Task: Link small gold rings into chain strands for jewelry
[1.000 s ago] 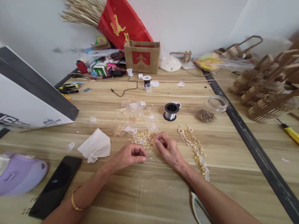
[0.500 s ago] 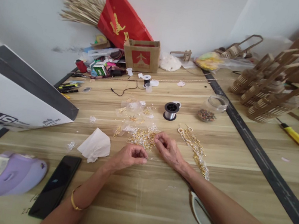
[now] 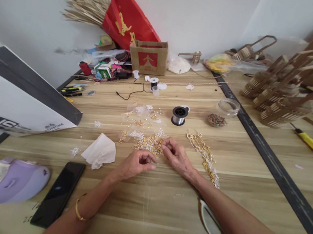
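My left hand is closed in a loose pinch just in front of a pile of gold and clear beads. Something tiny and shiny shows at its fingertips, too small to name. At the pile's right edge, my right hand has its fingers curled together; what they hold is hidden. Beaded gold and clear strands with rings at their tops lie to the right of it. Behind the pile are small clear bags of findings and a black spool of silvery wire.
White-handled scissors lie partly under my right forearm. On the left are a tissue, a black phone, a purple-and-white container and a large white box. A glass jar and yellow-handled tool stand right.
My left hand has shifted very slightly to the right, closer to my right hand. My right hand stays at the edge of the bead pile.
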A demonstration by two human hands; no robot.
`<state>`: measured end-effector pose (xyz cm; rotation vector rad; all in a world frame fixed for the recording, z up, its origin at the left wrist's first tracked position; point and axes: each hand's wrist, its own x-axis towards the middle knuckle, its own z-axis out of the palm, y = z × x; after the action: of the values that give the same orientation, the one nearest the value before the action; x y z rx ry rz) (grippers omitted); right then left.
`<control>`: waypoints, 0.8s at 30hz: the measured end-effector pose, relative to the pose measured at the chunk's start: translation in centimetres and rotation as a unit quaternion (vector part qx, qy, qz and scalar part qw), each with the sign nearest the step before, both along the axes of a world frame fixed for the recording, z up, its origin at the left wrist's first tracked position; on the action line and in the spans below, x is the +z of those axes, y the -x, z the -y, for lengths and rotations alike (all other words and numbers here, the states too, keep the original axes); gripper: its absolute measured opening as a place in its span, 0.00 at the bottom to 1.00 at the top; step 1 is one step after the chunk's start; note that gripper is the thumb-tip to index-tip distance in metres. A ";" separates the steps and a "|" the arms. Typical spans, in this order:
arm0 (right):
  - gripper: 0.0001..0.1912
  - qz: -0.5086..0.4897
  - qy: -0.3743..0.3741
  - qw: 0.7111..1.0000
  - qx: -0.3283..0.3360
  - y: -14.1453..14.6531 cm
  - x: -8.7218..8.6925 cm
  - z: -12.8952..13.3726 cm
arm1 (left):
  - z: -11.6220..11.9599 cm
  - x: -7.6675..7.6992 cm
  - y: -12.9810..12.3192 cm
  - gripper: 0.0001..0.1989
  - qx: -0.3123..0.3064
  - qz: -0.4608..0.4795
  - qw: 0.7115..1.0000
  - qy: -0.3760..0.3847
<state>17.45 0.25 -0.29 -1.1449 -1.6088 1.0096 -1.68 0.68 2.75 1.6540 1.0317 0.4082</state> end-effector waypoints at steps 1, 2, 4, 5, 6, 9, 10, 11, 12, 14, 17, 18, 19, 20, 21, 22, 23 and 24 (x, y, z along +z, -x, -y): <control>0.10 -0.003 0.002 1.000 0.001 0.0 0.0 0.0 | 0.0 0.0 0.0 0.10 0.001 -0.003 1.000 -0.003; 0.10 -0.006 0.004 1.000 0.001 0.0 0.1 0.0 | 0.1 0.0 -0.1 0.10 0.002 -0.006 1.000 -0.005; 0.10 -0.008 0.009 1.000 0.001 0.0 0.1 0.0 | 0.1 -0.1 -0.1 0.10 0.003 -0.012 1.000 -0.010; 0.10 -0.007 0.009 1.000 0.001 0.0 0.2 0.0 | 0.1 -0.1 -0.1 0.11 0.003 -0.014 1.000 -0.012; 0.10 -0.005 0.009 1.000 0.001 0.0 0.1 0.0 | 0.1 -0.2 -0.2 0.11 0.004 -0.015 1.000 -0.014; 0.10 -0.001 0.006 1.000 0.000 0.0 0.1 0.0 | 0.2 -0.2 -0.3 0.10 0.002 -0.013 1.000 -0.018; 0.10 -0.001 0.006 1.000 0.000 0.0 0.0 0.0 | 0.2 -0.2 -0.3 0.10 0.001 -0.011 1.000 -0.018; 0.10 -0.001 0.007 1.000 0.002 0.0 0.0 0.0 | 0.2 -0.3 -0.4 0.10 -0.001 -0.010 1.000 -0.018; 0.10 -0.002 0.007 1.000 0.003 -0.1 -0.1 0.0 | 0.3 -0.3 -0.4 0.09 -0.002 -0.008 1.000 -0.017; 0.10 -0.001 0.006 1.000 0.004 -0.1 -0.1 0.0 | 0.3 -0.4 -0.4 0.09 -0.002 -0.006 1.000 -0.018; 0.10 0.006 0.003 1.000 0.002 0.0 -0.2 0.0 | 0.3 -0.5 -0.5 0.08 -0.002 -0.006 1.000 -0.026; 0.10 0.008 0.003 1.000 0.001 0.0 -0.2 0.0 | 0.3 -0.5 -0.5 0.08 -0.002 -0.008 1.000 -0.030; 0.10 0.009 0.003 1.000 0.001 0.0 -0.2 0.0 | 0.3 -0.5 -0.5 0.08 -0.001 -0.011 0.999 -0.033; 0.10 0.008 0.004 1.000 0.002 0.0 -0.2 0.0 | 0.3 -0.5 -0.5 0.08 0.001 -0.012 0.999 -0.035; 0.10 0.007 0.004 1.000 0.004 0.0 -0.2 0.0 | 0.3 -0.5 -0.5 0.08 0.003 -0.014 0.999 -0.036; 0.10 0.005 0.004 1.000 0.005 0.0 -0.2 0.0 | 0.3 -0.5 -0.6 0.08 0.005 -0.014 0.999 -0.036; 0.10 0.003 0.004 1.000 0.006 0.0 -0.1 0.0 | 0.3 -0.4 -0.6 0.08 0.007 -0.013 0.999 -0.036; 0.10 0.002 0.003 1.000 0.006 0.0 -0.1 0.0 | 0.3 -0.4 -0.6 0.08 0.008 -0.012 0.999 -0.036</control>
<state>17.44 0.25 -0.43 -1.1434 -1.6182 1.0218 -1.06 0.35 2.36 1.7204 1.0581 0.4419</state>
